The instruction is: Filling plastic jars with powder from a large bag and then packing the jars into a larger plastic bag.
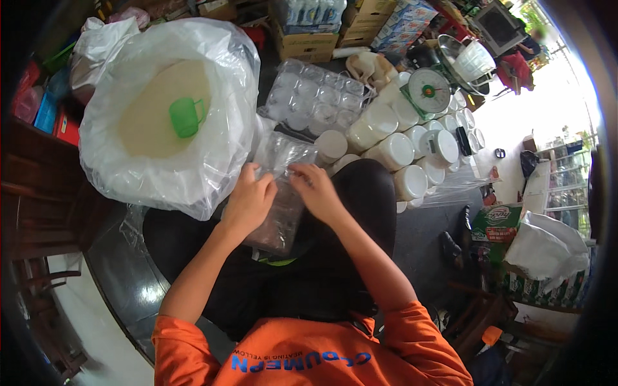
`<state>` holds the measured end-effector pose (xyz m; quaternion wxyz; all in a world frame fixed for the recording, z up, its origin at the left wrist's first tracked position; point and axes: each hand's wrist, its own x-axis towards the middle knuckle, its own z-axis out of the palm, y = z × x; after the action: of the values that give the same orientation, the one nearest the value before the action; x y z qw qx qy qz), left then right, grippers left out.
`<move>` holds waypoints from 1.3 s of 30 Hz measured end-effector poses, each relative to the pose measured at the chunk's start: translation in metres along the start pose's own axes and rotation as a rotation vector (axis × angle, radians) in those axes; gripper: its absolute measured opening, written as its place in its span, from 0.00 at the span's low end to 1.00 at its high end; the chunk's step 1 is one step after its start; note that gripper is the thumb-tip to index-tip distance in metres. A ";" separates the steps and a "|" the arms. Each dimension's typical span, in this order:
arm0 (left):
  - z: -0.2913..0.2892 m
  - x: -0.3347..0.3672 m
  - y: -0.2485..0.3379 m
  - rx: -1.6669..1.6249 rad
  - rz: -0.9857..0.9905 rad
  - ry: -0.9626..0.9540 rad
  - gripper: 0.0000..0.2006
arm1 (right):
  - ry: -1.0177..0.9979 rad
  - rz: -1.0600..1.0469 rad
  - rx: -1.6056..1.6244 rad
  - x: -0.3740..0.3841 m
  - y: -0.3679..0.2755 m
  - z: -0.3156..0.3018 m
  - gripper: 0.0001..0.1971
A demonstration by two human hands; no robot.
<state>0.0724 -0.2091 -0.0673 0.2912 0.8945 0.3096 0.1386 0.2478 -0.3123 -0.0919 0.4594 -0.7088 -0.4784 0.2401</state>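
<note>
My left hand (250, 201) and my right hand (318, 192) are closed on the upper part of a clear plastic bag (280, 222). The bag lies over my lap, its lower part looking brownish over whatever is beneath; I cannot tell whether anything is inside. Ahead on the left stands a large tub lined with a white plastic sheet (222, 83), holding a pale grainy material (145, 122). A green plastic cup with a handle (185, 118) rests on that material. Just beyond my right hand are white-lidded jars (331, 145).
A pack of clear empty jars (315, 93) sits ahead. On the right, several filled jars (391, 151) crowd around a dial scale (429, 91); a small digital scale (444, 147) rests on them. Cardboard boxes (308, 47) stand behind, and a white sack (547, 248) lies far right.
</note>
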 end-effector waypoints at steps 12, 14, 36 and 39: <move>0.006 0.003 0.033 -0.046 0.028 -0.072 0.13 | -0.009 0.762 0.728 0.000 -0.007 -0.036 0.13; 0.008 0.014 0.025 -0.072 0.015 -0.052 0.14 | -0.001 0.725 0.751 -0.002 -0.008 -0.034 0.12; 0.072 0.069 -0.004 -0.236 -0.058 0.128 0.32 | 0.131 0.754 1.096 -0.005 0.006 -0.026 0.10; 0.078 0.069 -0.006 -0.243 -0.060 0.148 0.31 | 0.151 0.740 1.080 -0.005 0.008 -0.026 0.10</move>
<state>0.1565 -0.1953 -0.1275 0.3776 0.8304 0.3379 0.2316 0.2692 -0.3290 -0.0880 0.6700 -0.5111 0.0182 0.5382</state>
